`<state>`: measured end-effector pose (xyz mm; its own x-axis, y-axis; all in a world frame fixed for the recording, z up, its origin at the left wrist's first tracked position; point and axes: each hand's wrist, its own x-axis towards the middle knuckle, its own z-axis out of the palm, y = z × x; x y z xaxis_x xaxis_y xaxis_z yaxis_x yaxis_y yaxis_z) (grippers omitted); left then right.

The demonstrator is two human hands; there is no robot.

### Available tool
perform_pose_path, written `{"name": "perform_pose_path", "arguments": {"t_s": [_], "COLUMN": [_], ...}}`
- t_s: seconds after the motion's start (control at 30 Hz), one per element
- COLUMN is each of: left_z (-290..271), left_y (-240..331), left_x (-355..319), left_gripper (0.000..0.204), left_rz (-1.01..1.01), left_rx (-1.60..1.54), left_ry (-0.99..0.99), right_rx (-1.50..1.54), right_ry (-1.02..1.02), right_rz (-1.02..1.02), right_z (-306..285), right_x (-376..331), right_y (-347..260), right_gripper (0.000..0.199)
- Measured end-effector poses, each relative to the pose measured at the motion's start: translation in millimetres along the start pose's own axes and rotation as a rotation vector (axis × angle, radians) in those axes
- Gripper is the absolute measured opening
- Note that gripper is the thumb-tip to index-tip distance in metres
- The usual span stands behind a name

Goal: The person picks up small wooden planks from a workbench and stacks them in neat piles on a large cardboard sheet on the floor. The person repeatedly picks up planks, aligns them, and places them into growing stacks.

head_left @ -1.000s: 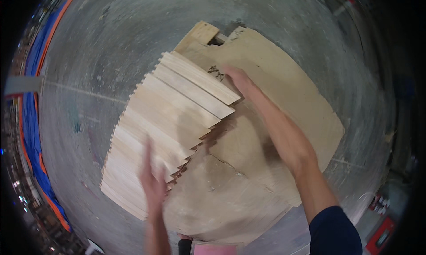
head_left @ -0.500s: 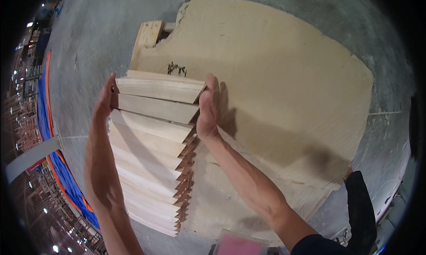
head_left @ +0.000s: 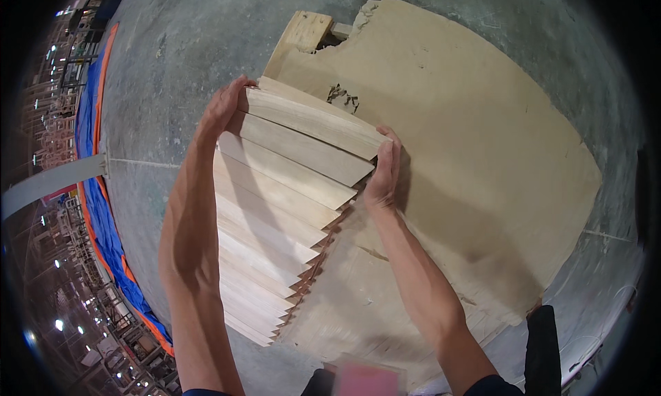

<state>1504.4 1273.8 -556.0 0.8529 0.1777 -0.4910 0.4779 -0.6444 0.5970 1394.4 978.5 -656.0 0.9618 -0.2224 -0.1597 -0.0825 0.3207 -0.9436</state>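
A row of pale wooden boards lies overlapped like shingles, their angled ends forming a sawtooth edge on the right. My left hand is closed around the left ends of the farthest boards. At the opposite ends, my right hand presses in with its fingers curled over the corner of the top boards. Both palms face inward, with the boards between them. Part of the row rests over a tan sheet that has ragged, broken edges. The undersides of the boards are hidden.
A wooden block shows under the sheet's broken far corner. Grey concrete floor surrounds it. On the left are a blue tarp with an orange edge and a grey beam. A dark-clothed limb stands at lower right; a blurred pink rectangle is at the bottom.
The view has turned, so boards and sheet appear shifted right and tilted clockwise. Both hands remain at the far boards' ends; the right fingers now curl more over the corner.
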Motion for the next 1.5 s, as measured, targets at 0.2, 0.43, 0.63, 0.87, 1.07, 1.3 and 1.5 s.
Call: {"name": "perform_pose_path", "arguments": {"t_s": [0.2, 0.43, 0.63, 0.87, 1.07, 1.3, 1.5], "left_z": [3.5, 9.9, -1.1, 4.6, 6.1, 2.4, 22.9], "left_y": [6.3, 21.3, 22.0, 24.3, 26.6, 13.1, 22.3], "left_x": [20.3, 36.3, 28.8, 34.7, 33.1, 30.8, 4.7], "left_gripper": [0.069, 0.078, 0.084, 0.082, 0.085, 0.080, 0.076], "left_rz": [0.023, 0.005, 0.127, 0.116, 0.029, -0.050, 0.201], "left_rx": [-0.045, 0.212, 0.297, 0.334, 0.444, 0.158, 0.265], "left_ry": [-0.127, -0.130, -0.130, -0.085, -0.119, -0.130, 0.230], "right_rx": [-0.280, -0.360, -0.416, -0.344, -0.287, -0.285, -0.348], "right_ry": [-0.042, -0.020, -0.046, -0.006, 0.036, 0.007, -0.097], "right_rz": [-0.110, -0.168, -0.219, -0.267, -0.312, -0.345, -0.303], "right_z": [-14.6, -14.1, -9.7, -14.0, -11.0, -21.4, -32.6], "right_x": [4.3, 1.7, -1.7, 0.3, 1.9, 9.9, 12.2], "right_y": [-2.3, -6.1, -17.1, 10.6, 13.8, 25.8, 20.1], "right_gripper": [0.066, 0.075, 0.082, 0.087, 0.075, 0.073, 0.073]}}
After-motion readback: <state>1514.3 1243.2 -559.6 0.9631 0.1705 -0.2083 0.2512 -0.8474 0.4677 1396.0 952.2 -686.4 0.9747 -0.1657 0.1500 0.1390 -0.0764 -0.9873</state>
